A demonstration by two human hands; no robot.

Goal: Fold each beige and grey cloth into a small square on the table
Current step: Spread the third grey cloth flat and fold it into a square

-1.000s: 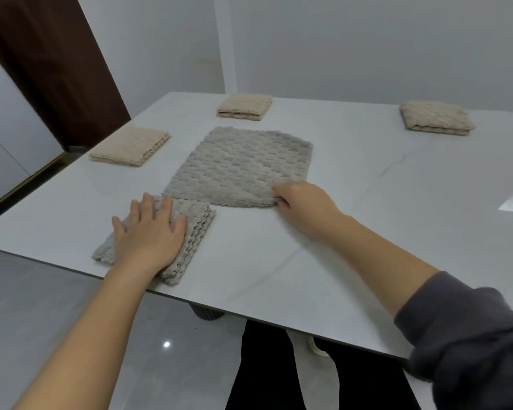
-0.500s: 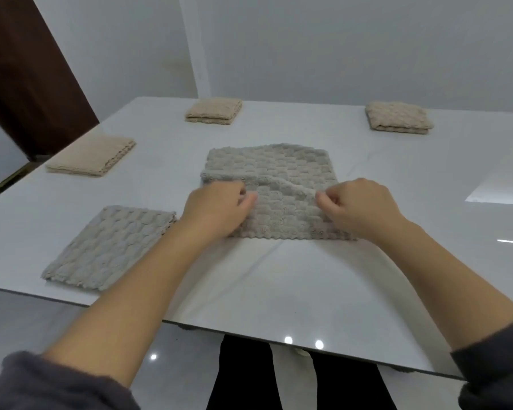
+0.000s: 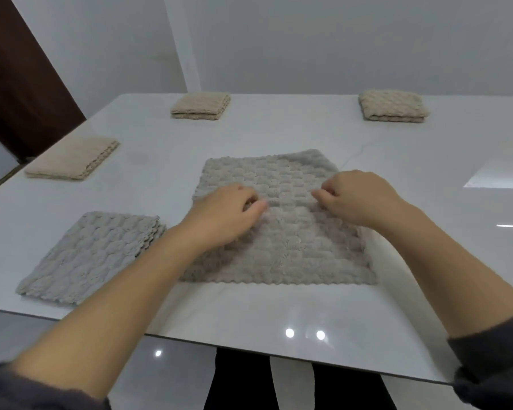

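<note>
Our glossy white marble-look table (image 3: pixel 249 315) carries the grey waffle-textured cloth (image 3: pixel 293 255) flat before us. Our left hand (image 3: pixel 228 214) and right hand (image 3: pixel 359 196) rest on it, curled fingers pinching it. Leftward lies a folded grey cloth square (image 3: pixel 89 255); farther, the left beige square (image 3: pixel 71 158), far beige square (image 3: pixel 200 105) and right beige square (image 3: pixel 393 106), under a grey wall (image 3: pixel 308 39).

Both forearms reach forward from the lower corners, bare up to dark sleeves (image 3: pixel 498 365) bunched near the elbows. The left hand (image 3: pixel 228 214) lies knuckles up with its fingers curled under, and the thumb points right to meet the forefinger in a pinch on the cloth (image 3: pixel 282 247). The right hand (image 3: pixel 359 196) sits slightly farther out, wrist bent inward and fingers curled, pinching the same cloth. The 2 hands are near each other but apart, with their fingertips facing.
</note>
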